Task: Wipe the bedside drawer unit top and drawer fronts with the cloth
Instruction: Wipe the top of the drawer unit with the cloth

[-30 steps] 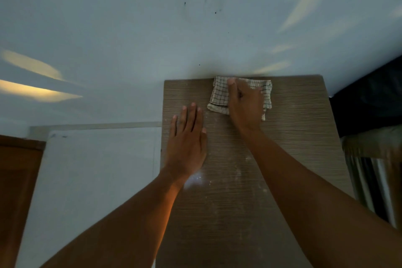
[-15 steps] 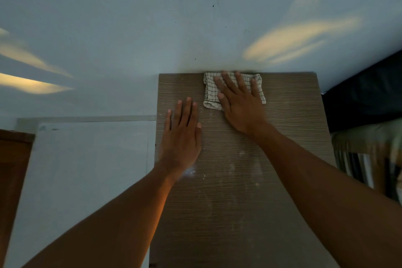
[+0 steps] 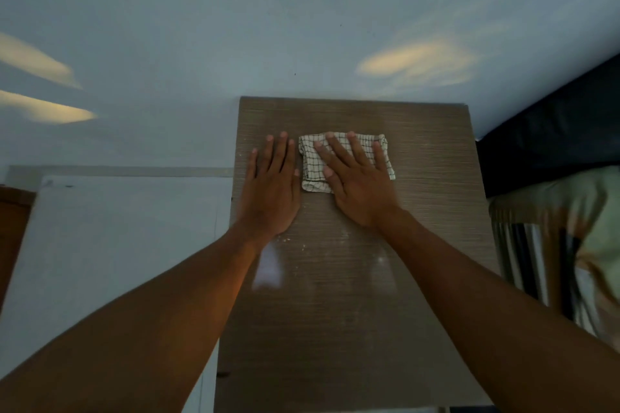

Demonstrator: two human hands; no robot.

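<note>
On the drawer unit top [image 3: 419,211], streaked wood-grain laminate with pale dust specks: folded checked cloth [image 3: 310,161], soft, roughly square, lies flat under my right hand [image 3: 355,184], fingers spread, pressing. Left hand [image 3: 271,188] flat just beside its left edge, fingers together. Versus half a second ago: cloth pulled off the back edge, toward me.

A dim home bedroom is showing: a brown wood-grain bedside unit top [image 3: 352,312] is standing against a pale blue painted wall [image 3: 201,27], with striped cream bedding [image 3: 553,245] lying at three o'clock.
</note>
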